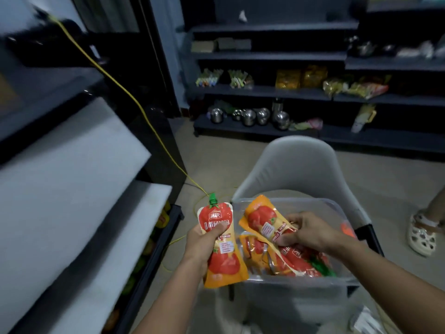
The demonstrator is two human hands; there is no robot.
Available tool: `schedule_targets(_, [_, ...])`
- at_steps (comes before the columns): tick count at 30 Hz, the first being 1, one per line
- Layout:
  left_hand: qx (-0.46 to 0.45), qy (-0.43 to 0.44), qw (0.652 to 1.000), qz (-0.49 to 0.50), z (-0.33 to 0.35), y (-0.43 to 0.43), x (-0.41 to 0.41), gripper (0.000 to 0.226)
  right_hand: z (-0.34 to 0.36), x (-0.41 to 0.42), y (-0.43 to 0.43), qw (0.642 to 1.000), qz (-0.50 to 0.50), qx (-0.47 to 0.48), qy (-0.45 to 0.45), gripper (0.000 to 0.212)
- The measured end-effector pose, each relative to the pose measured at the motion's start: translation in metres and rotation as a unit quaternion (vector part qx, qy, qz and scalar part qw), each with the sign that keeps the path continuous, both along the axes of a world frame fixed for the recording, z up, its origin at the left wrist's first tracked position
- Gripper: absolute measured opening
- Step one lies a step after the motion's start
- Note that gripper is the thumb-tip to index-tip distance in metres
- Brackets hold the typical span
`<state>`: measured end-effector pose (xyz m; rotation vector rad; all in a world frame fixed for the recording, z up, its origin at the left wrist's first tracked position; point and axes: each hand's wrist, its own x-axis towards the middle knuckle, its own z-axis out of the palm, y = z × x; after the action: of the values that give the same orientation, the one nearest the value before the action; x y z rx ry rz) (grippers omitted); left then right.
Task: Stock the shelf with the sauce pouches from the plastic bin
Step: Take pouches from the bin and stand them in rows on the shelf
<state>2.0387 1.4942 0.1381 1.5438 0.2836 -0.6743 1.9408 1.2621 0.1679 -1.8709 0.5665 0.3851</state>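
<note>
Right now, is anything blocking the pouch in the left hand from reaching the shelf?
Nothing visible: the left hand grips the sauce pouch clear of the plastic bin, with open air to the white shelf. The yellow cable runs behind it. The right hand pinches another pouch in the bin.

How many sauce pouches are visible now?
4 pouches: one in the left hand, one pinched by the right hand over the plastic bin, two lying inside; more may be hidden.

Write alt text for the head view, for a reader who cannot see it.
A left hand grips a green-capped sauce pouch while the right hand pinches a second pouch in a clear plastic bin holding more. The bin sits on a grey chair beside white shelves.
</note>
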Motion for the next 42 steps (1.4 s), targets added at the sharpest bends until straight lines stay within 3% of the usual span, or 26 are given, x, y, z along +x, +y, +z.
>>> schedule_targets(4, [-0.025, -0.001, 0.997, 0.073, 0.042, 0.051, -0.025, 0.016, 0.049, -0.006, 0.057, 0.996, 0.016, 0.076, -0.052, 0.028])
schedule_targets(8, [-0.083, 0.052, 0.988, 0.123, 0.075, 0.095, -0.044, 0.020, 0.082, -0.002, 0.116, 0.987, 0.111, 0.097, -0.059, 0.045])
schedule_targets(12, [-0.180, 0.112, 0.967, 0.142, 0.088, 0.151, -0.058, 0.082, 0.110, 0.000, 0.175, 0.976, 0.186, 0.093, -0.063, 0.034])
schedule_targets(14, [-0.181, 0.099, 0.970, 0.132, 0.098, 0.179, -0.071, 0.101, 0.125, 0.000, 0.204, 0.967, 0.233, 0.083, -0.063, 0.036])
schedule_targets(19, [-0.184, -0.001, 0.959, 0.216, 0.145, 0.232, -0.113, 0.100, 0.162, 0.000, 0.273, 0.933, 0.350, 0.052, -0.070, 0.039])
schedule_targets(23, [-0.141, -0.043, 0.948, 0.282, 0.163, 0.277, -0.127, 0.070, 0.182, -0.002, 0.308, 0.922, 0.383, 0.032, -0.052, 0.047])
schedule_targets(28, [-0.135, -0.078, 0.914, 0.374, 0.181, 0.321, -0.144, 0.073, 0.189, 0.000, 0.343, 0.927, 0.361, 0.100, -0.028, 0.051])
schedule_targets(30, [-0.139, -0.087, 0.893, 0.418, 0.187, 0.340, -0.150, 0.065, 0.186, 0.001, 0.368, 0.941, 0.298, 0.155, -0.040, 0.063])
schedule_targets(32, [-0.156, -0.096, 0.869, 0.459, 0.193, 0.361, -0.153, 0.057, 0.184, 0.005, 0.399, 0.947, 0.208, 0.240, -0.056, 0.058])
schedule_targets(37, [-0.178, -0.112, 0.801, 0.560, 0.216, 0.412, -0.155, 0.057, 0.188, 0.004, 0.489, 0.898, 0.100, 0.427, -0.035, 0.037])
schedule_targets(40, [-0.172, -0.136, 0.771, 0.598, 0.232, 0.441, -0.148, 0.054, 0.192, 0.004, 0.542, 0.901, 0.108, 0.417, -0.044, 0.031])
schedule_targets(42, [-0.161, -0.154, 0.771, 0.596, 0.239, 0.465, -0.138, 0.054, 0.200, 0.011, 0.572, 0.910, 0.102, 0.396, -0.063, 0.028])
